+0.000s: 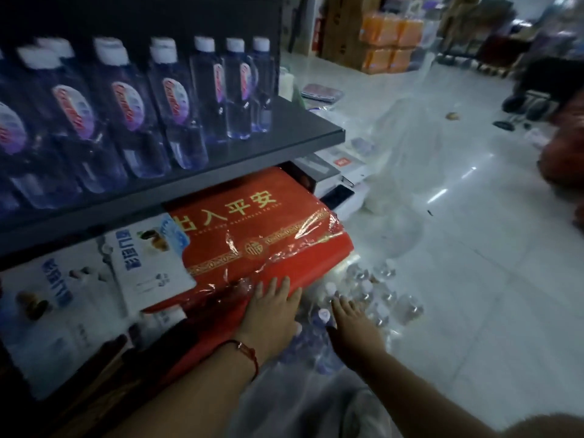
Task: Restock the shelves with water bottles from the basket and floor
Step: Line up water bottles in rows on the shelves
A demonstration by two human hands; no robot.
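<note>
Water bottles on the floor (363,298), bunched in clear shrink wrap at lower centre of the frame, right beside the red mat pack (252,235) sticking out from under the shelf. Looks like the pick-up step: reaching down for stock, nothing lifted yet.

Left hand (271,308) down at lower centre, fingers straight and spread, lying flat across the edge of the red mat pack where it meets the bottles. Red string bracelet on that wrist. Right hand (350,314) just right of it, fingers stretched forward and relaxed, hovering over or just touching the bottle caps; too dim and blurry to say which. Neither hand holding anything.

Next move probably calls for tearing or parting the wrap, then closing fingers round a bottle neck or two and getting them upright.

Further up, upper left of the frame: dark shelf (221,159) with shelved bottles (177,102) in rows, white caps, and a bit of bare room near its right end. Crumpled clear plastic (407,143) on the tiles beyond, orange boxes (388,42) way back at top.
</note>
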